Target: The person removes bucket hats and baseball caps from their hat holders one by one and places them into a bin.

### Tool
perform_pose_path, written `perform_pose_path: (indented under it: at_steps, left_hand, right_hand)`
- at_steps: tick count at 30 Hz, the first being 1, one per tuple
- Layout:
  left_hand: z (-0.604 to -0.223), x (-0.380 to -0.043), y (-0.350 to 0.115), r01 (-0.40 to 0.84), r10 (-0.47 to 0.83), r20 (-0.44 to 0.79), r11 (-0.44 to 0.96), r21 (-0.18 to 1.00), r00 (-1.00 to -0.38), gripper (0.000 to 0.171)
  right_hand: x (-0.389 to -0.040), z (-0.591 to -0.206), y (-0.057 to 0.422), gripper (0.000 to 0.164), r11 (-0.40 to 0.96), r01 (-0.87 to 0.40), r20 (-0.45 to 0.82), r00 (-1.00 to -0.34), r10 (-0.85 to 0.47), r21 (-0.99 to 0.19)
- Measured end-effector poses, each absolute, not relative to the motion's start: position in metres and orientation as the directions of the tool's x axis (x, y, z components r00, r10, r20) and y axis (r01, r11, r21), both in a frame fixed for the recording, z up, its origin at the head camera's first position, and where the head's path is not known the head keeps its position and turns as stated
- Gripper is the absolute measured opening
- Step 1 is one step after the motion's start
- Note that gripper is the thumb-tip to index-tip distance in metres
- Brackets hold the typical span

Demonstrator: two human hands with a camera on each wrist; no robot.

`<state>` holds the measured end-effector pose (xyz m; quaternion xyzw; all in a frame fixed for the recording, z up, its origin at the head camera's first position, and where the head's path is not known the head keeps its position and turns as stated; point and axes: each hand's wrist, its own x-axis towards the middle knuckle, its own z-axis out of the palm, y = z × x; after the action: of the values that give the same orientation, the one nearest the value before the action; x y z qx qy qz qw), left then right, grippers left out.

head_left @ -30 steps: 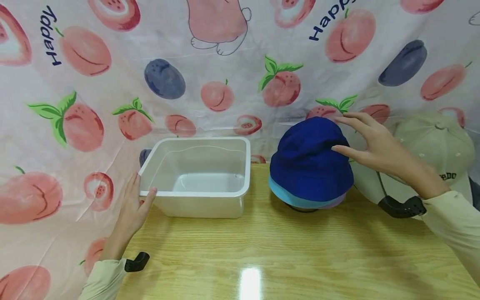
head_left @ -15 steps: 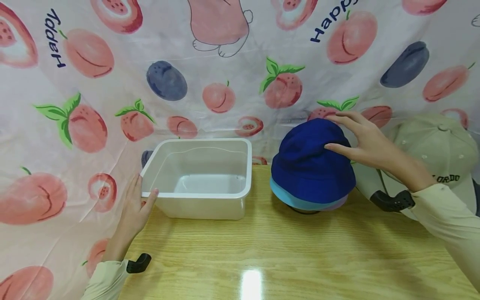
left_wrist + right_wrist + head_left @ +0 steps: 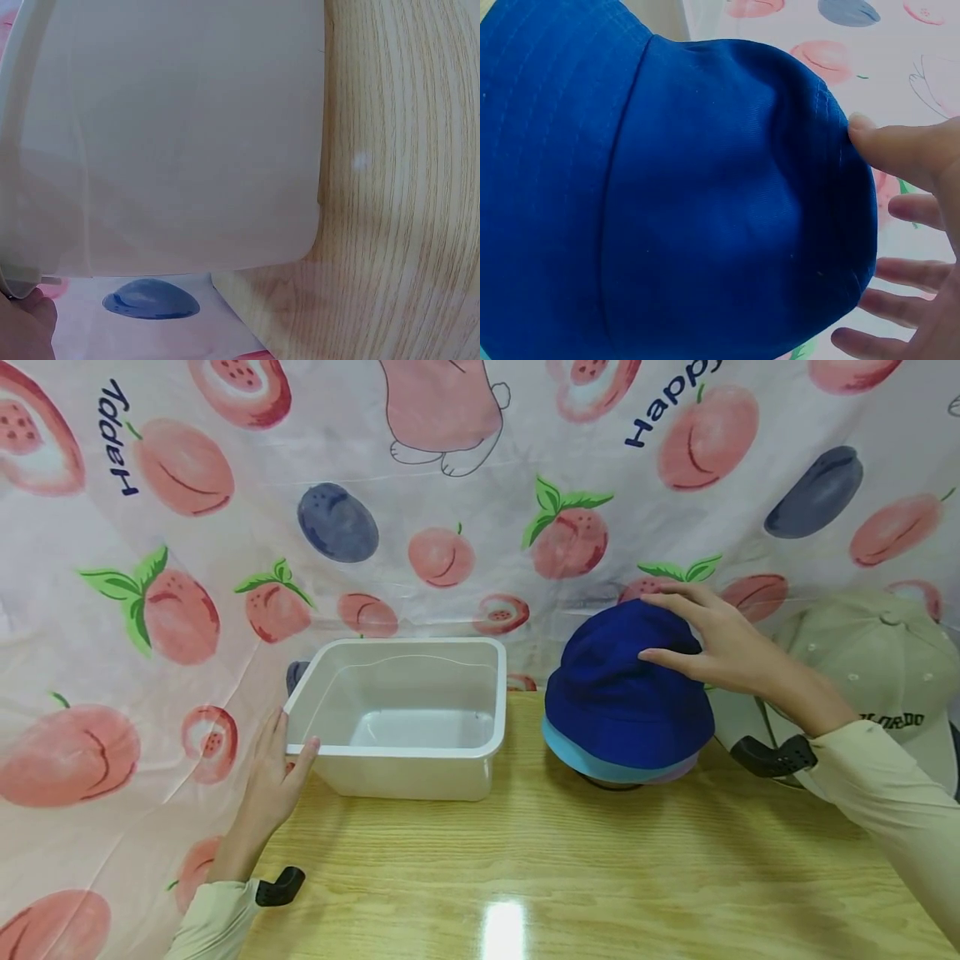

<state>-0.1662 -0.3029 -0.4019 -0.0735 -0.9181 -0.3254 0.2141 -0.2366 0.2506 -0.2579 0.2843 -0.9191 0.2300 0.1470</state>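
Note:
A navy bucket hat [image 3: 626, 685] tops a stack of hats on the wooden table, over a light blue hat [image 3: 592, 762] and the purple edge [image 3: 684, 768] of another. My right hand [image 3: 723, 639] is at the crown, its fingers spread and extended; in the right wrist view the thumb [image 3: 892, 146] meets the cloth near the top and the other fingers lie along the far side. To the left stands a white plastic basin [image 3: 408, 777]. My left hand [image 3: 270, 772] touches its front left corner, thumb at the front rim and straight fingers along the left side.
A beige baseball cap [image 3: 877, 652] with dark lettering sits at the right, partly behind my right forearm. A fruit-print cloth [image 3: 450, 485] hangs behind the table and runs down its left side. The wooden table [image 3: 585, 860] extends in front of the basin and hats.
My right hand has moved a little left over the crown of the navy bucket hat. My left hand stays at the basin's corner. The whole head view has shifted slightly.

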Motion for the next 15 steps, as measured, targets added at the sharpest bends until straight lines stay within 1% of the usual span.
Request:
perform_pose_path:
  at_steps: [4,15]
  left_hand:
    - [-0.4021,-0.1658,-0.3032,0.257,-0.012,0.424,0.780,0.570,-0.906,0.072]
    - [-0.4043,-0.1669,-0.3047,0.256,-0.015,0.422,0.776,0.577,-0.906,0.072]
  right_hand:
    - [-0.2397,-0.2593,0.2486,0.070,0.718,-0.606,0.405,-0.785,-0.469,-0.342]
    - [-0.2444,-0.2621,0.2419,0.068,0.748,-0.588,0.365,-0.799,-0.478,-0.309]
